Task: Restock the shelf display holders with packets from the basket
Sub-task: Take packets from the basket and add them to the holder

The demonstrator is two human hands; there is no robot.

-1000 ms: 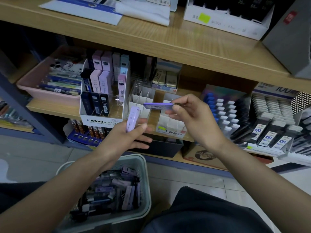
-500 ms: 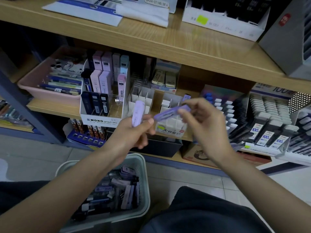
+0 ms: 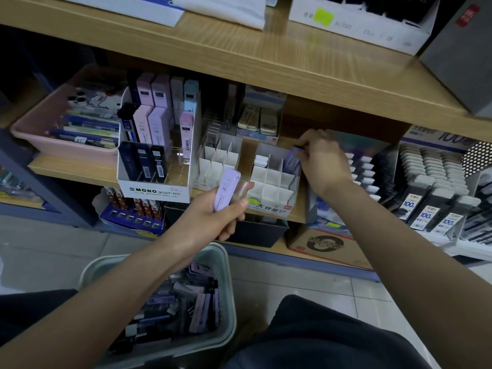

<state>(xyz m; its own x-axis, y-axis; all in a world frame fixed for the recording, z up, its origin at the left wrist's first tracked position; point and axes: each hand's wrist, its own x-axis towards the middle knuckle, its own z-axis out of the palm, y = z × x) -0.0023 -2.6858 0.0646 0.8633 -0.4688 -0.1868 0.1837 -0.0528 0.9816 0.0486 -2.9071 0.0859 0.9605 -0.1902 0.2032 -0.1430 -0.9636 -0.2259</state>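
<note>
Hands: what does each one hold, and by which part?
The left hand grips a lilac MONO lead case round its lower part. The right hand pinches the top end of a purple packet in the white divided holder.

Basket (image 3: 229, 288) on floor (image 3: 53, 249) before shelf (image 3: 69, 167); on shelf, tray (image 3: 53, 147) leftmost, MONO holder (image 3: 154, 191) next, divided holder (image 3: 210, 166) right of it.

The left forearm (image 3: 106, 302) rises from the lower left corner toward the middle of the frame. The left hand (image 3: 213, 214) sits just left of centre, its fingers curled round a lilac packet (image 3: 226, 190) that stands upright, with the thumb laid along the packet's right side. The right forearm (image 3: 399, 235) crosses from the lower right. The right hand (image 3: 320, 158), right of centre and higher, is bent down at the wrist, its fingertips pinching the top of a purple packet (image 3: 292, 161).
</note>
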